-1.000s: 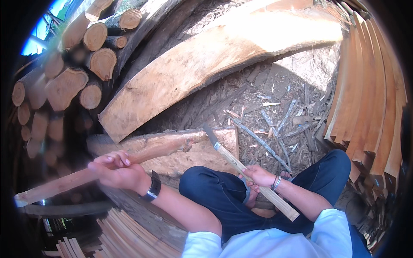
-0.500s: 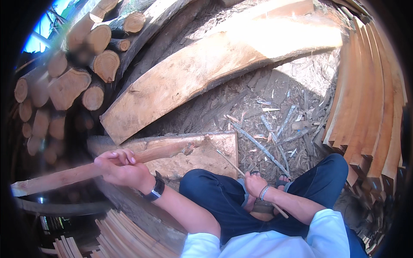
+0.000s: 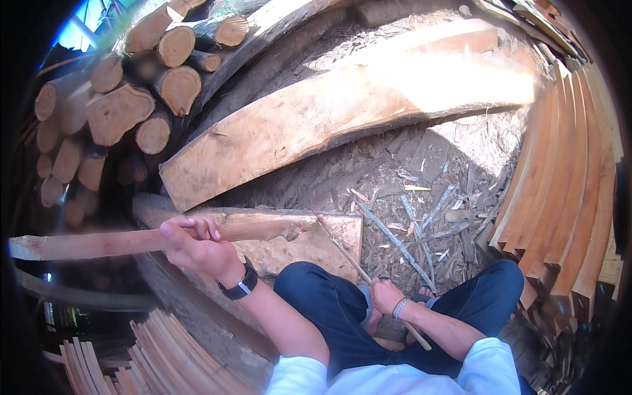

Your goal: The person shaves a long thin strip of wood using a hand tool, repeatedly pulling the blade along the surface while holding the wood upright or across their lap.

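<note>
My left hand point(image 3: 202, 245), a dark band on its wrist, is wrapped round a long peeled wooden pole point(image 3: 99, 244). The pole runs almost level across the left of the view, and its knotty right end lies over a short thick plank point(image 3: 332, 247). Lower down, in front of my legs, my right hand point(image 3: 390, 297) grips a thin stick point(image 3: 351, 261) in closed fingers. This stick slants up to the left, its far tip close to the pole's knotty end; whether they touch I cannot tell. Its near end sticks out below my wrist.
A large, partly sunlit slab point(image 3: 283, 138) lies across the ground ahead. Cut logs point(image 3: 180, 91) are piled at the far left. Long boards point(image 3: 563, 171) stand stacked on the right, with thinner strips point(image 3: 174, 359) at lower left. Twigs point(image 3: 395, 237) and bark chips litter the ground.
The pole's left end has risen, so it lies nearer level. The thin stick's far tip has shifted up and left, toward the pole. Both hands keep their hold, and the view has shifted slightly.
</note>
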Demonstrator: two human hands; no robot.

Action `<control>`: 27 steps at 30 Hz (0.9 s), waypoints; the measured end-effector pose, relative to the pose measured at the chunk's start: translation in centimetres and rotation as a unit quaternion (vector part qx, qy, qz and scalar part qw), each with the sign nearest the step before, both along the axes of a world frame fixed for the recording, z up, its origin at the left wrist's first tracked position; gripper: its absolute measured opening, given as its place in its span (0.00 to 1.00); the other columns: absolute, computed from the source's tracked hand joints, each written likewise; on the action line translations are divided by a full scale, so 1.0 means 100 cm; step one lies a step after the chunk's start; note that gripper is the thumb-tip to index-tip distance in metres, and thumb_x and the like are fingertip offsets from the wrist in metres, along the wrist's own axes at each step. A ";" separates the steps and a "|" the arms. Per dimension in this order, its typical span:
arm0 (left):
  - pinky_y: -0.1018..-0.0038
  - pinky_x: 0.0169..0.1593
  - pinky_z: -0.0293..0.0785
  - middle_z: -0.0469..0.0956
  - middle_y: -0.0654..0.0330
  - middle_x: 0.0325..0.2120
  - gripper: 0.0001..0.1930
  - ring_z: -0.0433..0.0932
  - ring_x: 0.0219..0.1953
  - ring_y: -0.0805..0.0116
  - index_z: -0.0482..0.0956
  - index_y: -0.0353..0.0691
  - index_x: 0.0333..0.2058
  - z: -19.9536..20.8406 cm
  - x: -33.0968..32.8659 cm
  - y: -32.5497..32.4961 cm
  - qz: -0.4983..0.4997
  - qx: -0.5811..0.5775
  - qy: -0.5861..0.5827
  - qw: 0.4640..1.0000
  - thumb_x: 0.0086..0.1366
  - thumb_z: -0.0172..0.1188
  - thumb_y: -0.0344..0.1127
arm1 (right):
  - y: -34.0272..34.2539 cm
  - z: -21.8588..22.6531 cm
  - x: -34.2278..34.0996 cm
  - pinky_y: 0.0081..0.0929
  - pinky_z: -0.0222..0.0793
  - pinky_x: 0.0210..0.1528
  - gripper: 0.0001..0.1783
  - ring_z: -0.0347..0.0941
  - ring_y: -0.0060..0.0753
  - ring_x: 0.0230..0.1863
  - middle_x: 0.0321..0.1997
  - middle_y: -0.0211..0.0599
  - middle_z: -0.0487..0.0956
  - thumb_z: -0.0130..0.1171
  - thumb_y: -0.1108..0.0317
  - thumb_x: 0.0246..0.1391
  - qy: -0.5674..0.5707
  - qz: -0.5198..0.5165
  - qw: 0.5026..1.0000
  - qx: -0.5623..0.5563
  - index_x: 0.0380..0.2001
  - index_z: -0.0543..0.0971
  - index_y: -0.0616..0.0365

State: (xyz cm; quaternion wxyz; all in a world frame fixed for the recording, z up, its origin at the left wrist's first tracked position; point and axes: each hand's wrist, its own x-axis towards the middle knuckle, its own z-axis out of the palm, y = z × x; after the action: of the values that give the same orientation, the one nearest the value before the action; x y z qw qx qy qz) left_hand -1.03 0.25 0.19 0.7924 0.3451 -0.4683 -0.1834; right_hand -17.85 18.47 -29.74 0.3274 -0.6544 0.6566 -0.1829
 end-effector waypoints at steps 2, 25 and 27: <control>0.82 0.15 0.51 0.57 0.65 0.10 0.25 0.55 0.10 0.78 0.63 0.40 0.20 -0.001 0.006 0.003 0.013 0.004 -0.005 1.000 0.65 0.48 0.57 | -0.002 0.015 0.000 0.54 0.70 0.32 0.16 0.74 0.66 0.28 0.21 0.63 0.75 0.45 0.62 0.57 -0.043 0.006 0.998 0.052 0.30 0.68 0.69; 0.86 0.14 0.55 0.58 0.71 0.12 0.21 0.58 0.12 0.85 0.63 0.41 0.32 0.014 -0.005 -0.060 -0.249 -0.069 -0.021 0.966 0.63 0.52 0.56 | -0.033 0.040 -0.017 0.27 0.65 0.11 0.15 0.68 0.27 0.10 0.14 0.34 0.69 0.41 0.59 0.63 -0.260 -0.042 0.947 0.186 0.36 0.65 0.62; 0.85 0.15 0.57 0.57 0.71 0.13 0.22 0.57 0.12 0.84 0.64 0.41 0.33 0.015 -0.006 -0.072 -0.238 -0.047 -0.036 0.969 0.63 0.50 0.56 | -0.025 0.051 -0.010 0.38 0.70 0.16 0.15 0.74 0.43 0.15 0.18 0.48 0.75 0.44 0.62 0.61 -0.157 0.004 0.973 0.170 0.35 0.64 0.66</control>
State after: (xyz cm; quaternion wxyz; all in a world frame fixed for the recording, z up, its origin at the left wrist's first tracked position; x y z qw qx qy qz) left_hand -1.61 -6.96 1.68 0.7236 0.1923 -0.5736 -0.3322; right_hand -18.82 15.93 -24.62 0.5336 -0.5547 0.6160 -0.1676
